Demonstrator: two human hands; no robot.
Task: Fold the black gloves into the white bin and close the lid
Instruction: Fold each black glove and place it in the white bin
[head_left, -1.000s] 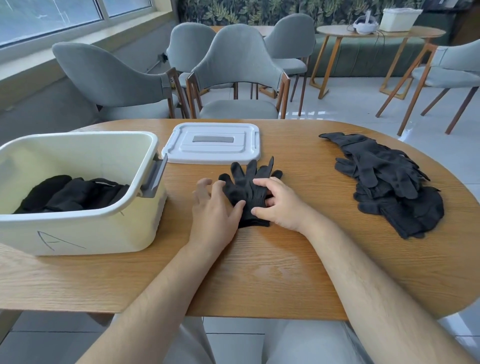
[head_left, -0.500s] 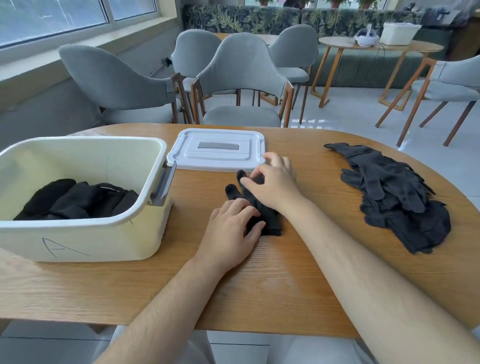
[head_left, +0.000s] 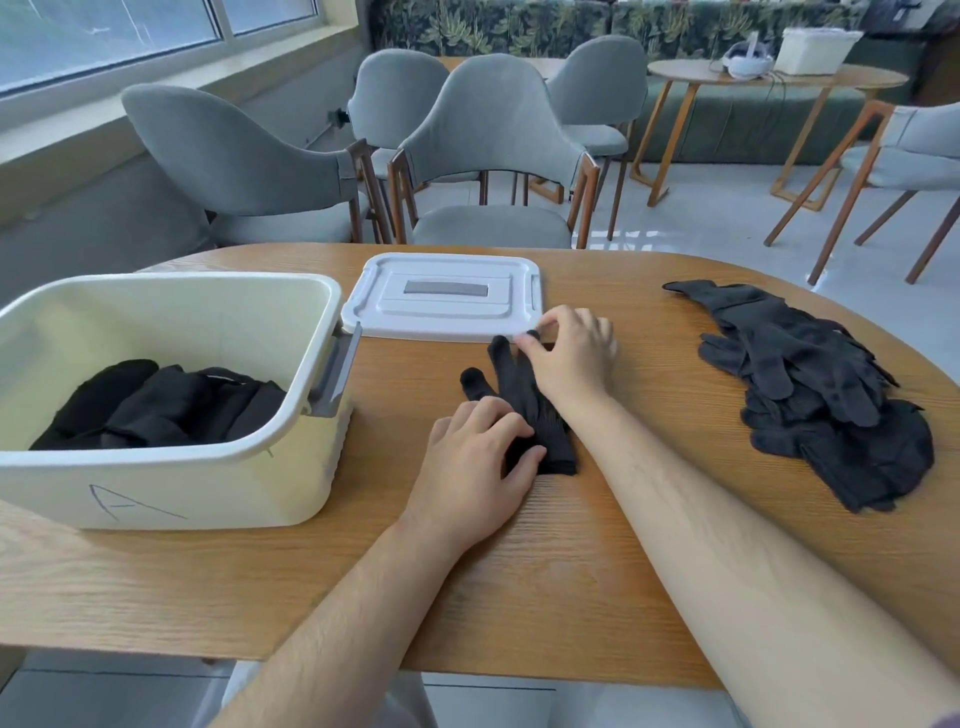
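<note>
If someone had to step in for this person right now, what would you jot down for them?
Left hand: flat, pressing the cuff end of the glove on the table.
Right hand: pinches that glove's fingertips, beside the lid.
Done: folded gloves lie in the white bin.
To do: fold this one, then the pile at right, bin them, close the lid.

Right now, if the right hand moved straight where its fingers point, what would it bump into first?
Probably the white lid. The right hand, pinching a fingertip of the black glove, points away and leftward at the lid's near right corner, which is close by; depth is unclear.
</note>
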